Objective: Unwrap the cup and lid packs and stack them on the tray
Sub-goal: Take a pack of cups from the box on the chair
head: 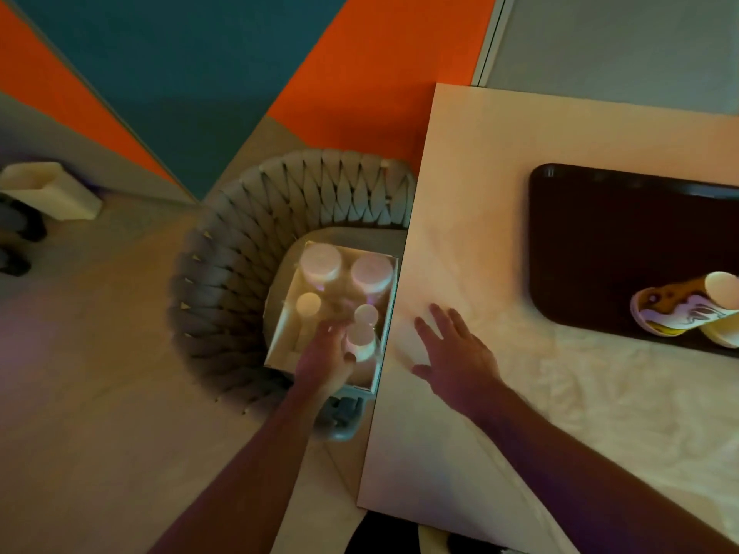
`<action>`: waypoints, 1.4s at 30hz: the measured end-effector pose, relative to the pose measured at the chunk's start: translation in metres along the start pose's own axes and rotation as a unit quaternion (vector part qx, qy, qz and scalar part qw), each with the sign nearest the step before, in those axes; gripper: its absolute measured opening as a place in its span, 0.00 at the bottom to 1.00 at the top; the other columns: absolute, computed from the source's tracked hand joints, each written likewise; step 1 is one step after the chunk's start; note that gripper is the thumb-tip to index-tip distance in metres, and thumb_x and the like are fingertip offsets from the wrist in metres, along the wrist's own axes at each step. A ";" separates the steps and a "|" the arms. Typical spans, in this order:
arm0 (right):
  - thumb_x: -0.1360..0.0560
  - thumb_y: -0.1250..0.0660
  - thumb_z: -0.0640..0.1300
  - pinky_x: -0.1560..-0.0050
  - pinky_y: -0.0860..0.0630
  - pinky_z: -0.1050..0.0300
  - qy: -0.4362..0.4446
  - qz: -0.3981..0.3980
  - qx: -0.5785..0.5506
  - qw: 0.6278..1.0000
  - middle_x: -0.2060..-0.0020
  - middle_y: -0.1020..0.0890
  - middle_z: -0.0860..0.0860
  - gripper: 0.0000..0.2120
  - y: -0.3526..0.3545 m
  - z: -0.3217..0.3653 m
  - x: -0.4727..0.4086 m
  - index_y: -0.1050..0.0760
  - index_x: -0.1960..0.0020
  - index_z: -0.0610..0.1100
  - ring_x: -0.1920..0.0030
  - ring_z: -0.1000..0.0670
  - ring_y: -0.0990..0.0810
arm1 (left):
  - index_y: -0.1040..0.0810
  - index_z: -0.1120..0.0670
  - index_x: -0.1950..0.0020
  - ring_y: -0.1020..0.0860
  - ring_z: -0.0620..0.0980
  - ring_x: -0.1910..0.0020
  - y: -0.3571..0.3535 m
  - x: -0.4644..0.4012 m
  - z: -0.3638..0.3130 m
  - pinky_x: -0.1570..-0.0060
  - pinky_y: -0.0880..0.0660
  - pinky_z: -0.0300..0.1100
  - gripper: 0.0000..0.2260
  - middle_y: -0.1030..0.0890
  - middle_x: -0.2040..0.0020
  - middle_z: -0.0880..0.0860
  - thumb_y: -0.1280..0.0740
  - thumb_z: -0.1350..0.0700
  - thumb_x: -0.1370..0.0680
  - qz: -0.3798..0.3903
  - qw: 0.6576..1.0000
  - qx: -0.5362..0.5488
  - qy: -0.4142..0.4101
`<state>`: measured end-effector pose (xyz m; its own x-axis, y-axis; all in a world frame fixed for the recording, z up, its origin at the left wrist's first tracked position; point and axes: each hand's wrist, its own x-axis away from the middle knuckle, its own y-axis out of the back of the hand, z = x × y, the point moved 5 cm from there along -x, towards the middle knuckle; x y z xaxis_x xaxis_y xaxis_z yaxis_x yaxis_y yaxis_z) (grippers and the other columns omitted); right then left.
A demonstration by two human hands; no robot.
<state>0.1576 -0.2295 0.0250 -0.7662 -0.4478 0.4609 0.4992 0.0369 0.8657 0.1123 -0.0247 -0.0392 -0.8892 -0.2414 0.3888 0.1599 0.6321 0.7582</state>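
Wrapped cup pack (362,341) stood in a cardboard box (280,333) on a woven chair (248,241) off the worktop's (500,193) left edge; left hand (326,359) gripped it. Right hand (456,353) lay spread flat near that edge. Printed cups (680,309) lay on the dark tray (620,241).

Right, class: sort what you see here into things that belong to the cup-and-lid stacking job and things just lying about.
Part of the job:
- box of wrapped packs
- dark tray
- printed cups on it
- left hand reaching into the box
- right hand on the table

Lying about:
- woven chair
- cream bin
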 end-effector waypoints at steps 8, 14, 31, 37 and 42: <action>0.20 0.34 0.56 0.24 0.37 0.47 -0.018 -0.006 0.012 1.000 0.18 0.57 0.47 0.39 -0.003 0.005 -0.001 0.53 0.18 0.50 0.18 0.42 0.56 | 0.42 0.46 0.22 0.26 0.59 0.34 -0.042 -0.038 -0.003 0.38 0.26 0.55 0.30 0.37 0.24 0.51 0.33 0.49 0.21 0.168 0.971 -0.172 -0.013; 0.19 0.36 0.56 0.23 0.40 0.48 -0.020 -0.001 0.003 1.000 0.18 0.61 0.48 0.39 -0.004 0.004 0.000 0.56 0.17 0.52 0.18 0.43 0.60 | 0.30 0.51 0.30 0.24 0.57 0.36 -0.052 -0.029 0.005 0.41 0.26 0.49 0.21 0.29 0.30 0.52 0.31 0.53 0.22 0.152 0.981 -0.116 -0.015; 0.20 0.34 0.55 0.22 0.42 0.48 -0.016 0.000 -0.009 1.000 0.18 0.58 0.49 0.39 -0.004 0.003 0.000 0.52 0.17 0.51 0.18 0.44 0.57 | 0.20 0.39 0.39 0.19 0.44 0.47 0.027 0.025 0.025 0.53 0.23 0.32 0.24 0.16 0.44 0.45 0.20 0.55 0.32 -0.042 0.945 0.306 0.107; 0.21 0.31 0.52 0.31 0.38 0.65 -0.022 0.008 -0.284 0.958 0.28 0.30 0.56 0.26 0.028 -0.005 0.004 0.30 0.26 0.48 0.28 0.55 0.32 | 0.19 0.41 0.46 0.18 0.39 0.49 0.085 0.078 -0.019 0.57 0.20 0.36 0.24 0.15 0.49 0.40 0.23 0.68 0.31 -0.068 0.888 0.455 0.018; 0.24 0.28 0.49 0.49 0.22 0.61 0.023 -0.047 -0.573 0.818 0.49 0.14 0.53 0.12 0.078 -0.002 0.060 0.16 0.42 0.48 0.46 0.55 0.17 | 0.15 0.42 0.46 0.18 0.44 0.44 0.096 0.107 -0.065 0.54 0.19 0.41 0.22 0.15 0.44 0.45 0.18 0.61 0.36 -0.027 0.865 0.498 -0.058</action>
<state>0.1513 -0.2549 0.1195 -0.8201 -0.4342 0.3727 0.5106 -0.8493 0.1340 0.0599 -0.0377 0.1088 -0.9297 -0.2522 0.2686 -0.2812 0.9567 -0.0749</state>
